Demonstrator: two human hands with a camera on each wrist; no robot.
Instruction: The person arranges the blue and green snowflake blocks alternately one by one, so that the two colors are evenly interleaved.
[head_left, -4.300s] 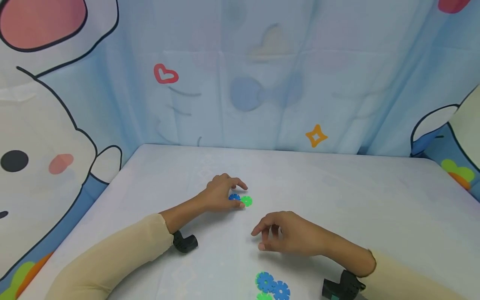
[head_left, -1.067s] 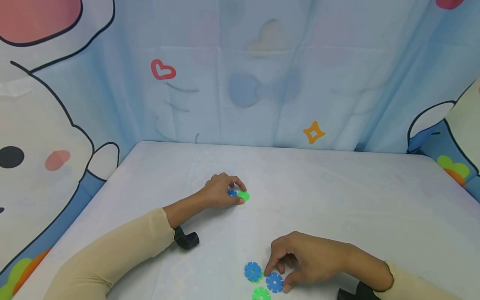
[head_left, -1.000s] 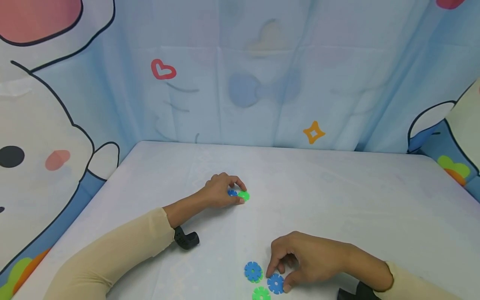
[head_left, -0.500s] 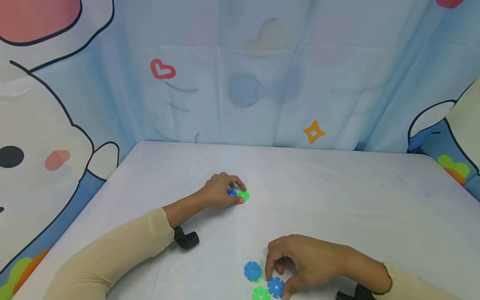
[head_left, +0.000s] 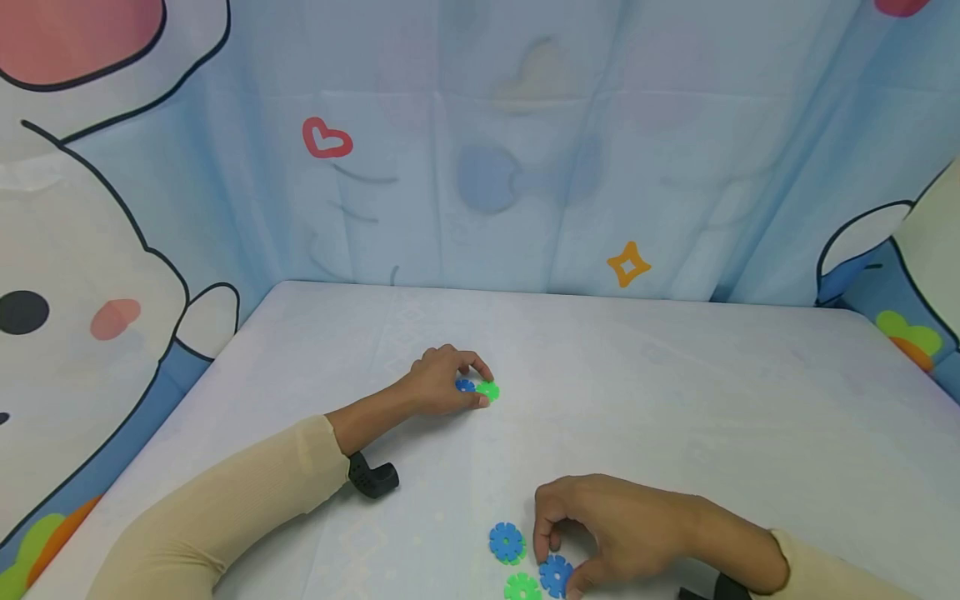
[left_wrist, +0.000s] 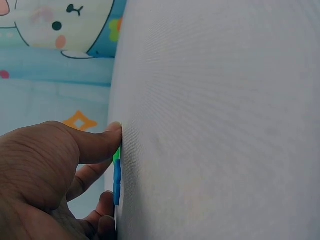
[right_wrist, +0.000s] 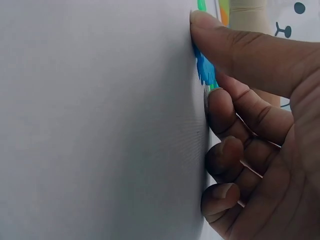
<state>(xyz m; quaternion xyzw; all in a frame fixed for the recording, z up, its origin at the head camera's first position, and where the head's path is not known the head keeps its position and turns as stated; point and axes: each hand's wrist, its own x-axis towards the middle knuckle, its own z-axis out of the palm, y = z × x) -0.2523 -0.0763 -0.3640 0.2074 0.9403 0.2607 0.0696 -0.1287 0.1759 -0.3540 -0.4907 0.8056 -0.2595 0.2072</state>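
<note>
My left hand [head_left: 438, 383] pinches a green notched disc [head_left: 489, 391] between thumb and forefinger at mid-table. A blue notched disc [head_left: 465, 386] lies beside it, under the palm; whether the two are joined I cannot tell. The left wrist view shows the blue disc [left_wrist: 117, 182] edge-on, flat at the tabletop. Nearer the front, my right hand [head_left: 618, 521] holds another blue notched disc [head_left: 555, 575] by its edge, thumb and forefinger curled on either side. In the right wrist view, that blue disc [right_wrist: 205, 67] shows behind the thumb.
Left of the right hand, a blue disc [head_left: 507, 542] overlaps a green one on the white tablecloth [head_left: 420, 533]. Another green disc [head_left: 522, 587] lies at the frame's bottom edge. A printed curtain [head_left: 480, 242] hangs behind the table.
The left hand has closed from spread fingers onto the green disc. My right hand has come down toward the near discs and taken a blue one, which has shifted slightly right.
</note>
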